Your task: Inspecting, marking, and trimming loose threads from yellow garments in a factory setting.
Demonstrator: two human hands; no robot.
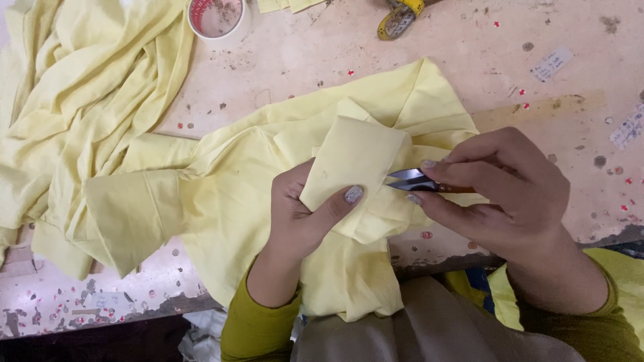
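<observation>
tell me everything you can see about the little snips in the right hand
The thread snips are small, with two short, dark, shiny metal blades that taper to points. The blades point left, lying nearly level, their tips at the edge of the folded pale yellow cuff that the left hand pinches. The right hand grips them between thumb and fingers, covering most of the body; only a reddish-brown strip of handle shows behind the blades. The blades look slightly parted. They are held above the worn table.

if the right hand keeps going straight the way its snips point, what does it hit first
Most likely the folded yellow cuff. The right hand holds small thread snips with the tips aimed left, right at the cuff's edge, which the left hand pinches. Whether the tips already touch the cloth is unclear.
</observation>
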